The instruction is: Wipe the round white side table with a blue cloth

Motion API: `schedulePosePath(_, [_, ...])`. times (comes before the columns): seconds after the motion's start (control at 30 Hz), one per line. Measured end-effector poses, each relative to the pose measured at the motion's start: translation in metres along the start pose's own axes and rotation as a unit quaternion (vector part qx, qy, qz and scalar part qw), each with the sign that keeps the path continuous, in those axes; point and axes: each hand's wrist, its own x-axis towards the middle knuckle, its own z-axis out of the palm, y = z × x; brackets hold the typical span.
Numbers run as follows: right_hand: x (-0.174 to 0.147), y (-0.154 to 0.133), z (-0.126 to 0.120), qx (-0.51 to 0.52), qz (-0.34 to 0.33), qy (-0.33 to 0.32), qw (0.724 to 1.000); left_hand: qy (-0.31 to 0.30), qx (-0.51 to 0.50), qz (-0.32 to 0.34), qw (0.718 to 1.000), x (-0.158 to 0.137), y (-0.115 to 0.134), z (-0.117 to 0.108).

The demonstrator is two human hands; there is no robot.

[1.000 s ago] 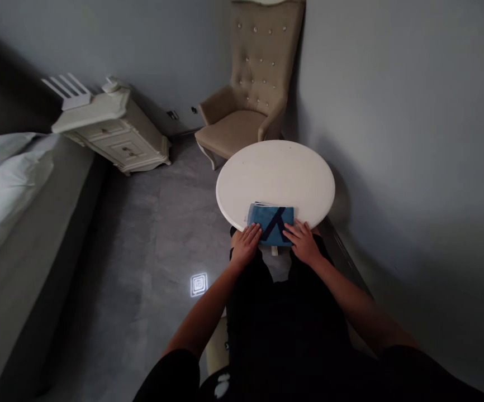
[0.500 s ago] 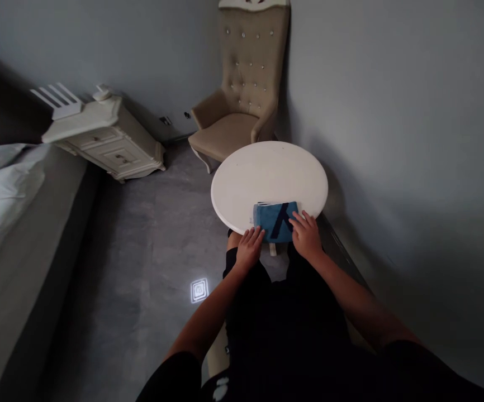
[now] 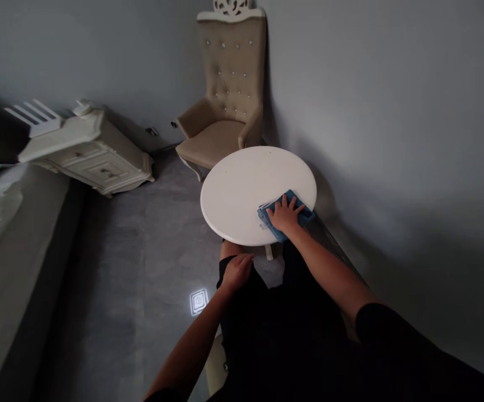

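Observation:
A folded blue towel [image 3: 276, 230] with a dark marking lies at the near right edge of the round white table [image 3: 233, 195]. My right hand [image 3: 286, 215] is flat on top of it, fingers spread, covering much of its middle. The towel sits at a slant, and its near corner reaches the rim. Below the table edge, my left hand [image 3: 237, 272] rests on my left thigh, fingers stretched out, apart from the towel.
A tan tufted armchair [image 3: 214, 142] stands behind the table. To the left are a white cabinet [image 3: 108, 159] carrying a router [image 3: 43, 124], and a bed [image 3: 11, 234]. A grey wall [image 3: 384, 139] runs along the right. A bright square light patch [image 3: 199, 302] shows on the floor.
My left hand has left the towel and dropped to my thigh. My right hand has moved from the towel's right edge onto its middle, and the towel has turned to a slant.

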Motion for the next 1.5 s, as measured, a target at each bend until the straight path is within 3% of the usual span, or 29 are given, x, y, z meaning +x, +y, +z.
schedulePosePath(0.13, [0.005,0.003,0.008,-0.019,-0.045,0.013,0.999,-0.076,0.041,-0.102,0.991,0.004,-0.032,-0.008])
schedulePosePath(0.23, [0.001,0.026,0.011,-0.038,-0.087,0.026,0.995,-0.112,0.074,-0.156,0.979,0.012,-0.049,-0.017])
schedulePosePath(0.4, [0.024,0.076,-0.004,-0.067,-0.037,0.036,0.996,-0.15,0.126,-0.287,0.938,0.023,-0.081,-0.03])
schedulePosePath(0.63, [0.132,0.095,-0.034,-0.078,0.02,0.013,0.997,-0.283,0.093,-0.48,0.825,0.051,-0.128,-0.033])
schedulePosePath(0.87, [0.263,0.067,-0.042,-0.085,0.04,0.041,0.995,-0.241,0.09,-0.478,0.84,0.053,-0.134,-0.037])
schedulePosePath(1.07, [0.369,0.004,-0.033,-0.087,0.046,0.046,0.994,-0.201,0.077,-0.505,0.836,0.043,-0.153,-0.048])
schedulePosePath(1.23, [0.421,-0.098,-0.006,-0.082,-0.02,0.036,0.996,-0.162,0.072,-0.517,0.838,0.034,-0.163,-0.047])
schedulePosePath(1.37, [0.412,-0.199,0.026,-0.069,-0.129,0.015,0.989,-0.156,0.071,-0.528,0.832,0.033,-0.167,-0.047])
schedulePosePath(1.5, [0.348,-0.28,0.052,-0.058,-0.255,-0.024,0.965,-0.154,0.08,-0.535,0.827,0.037,-0.167,-0.046])
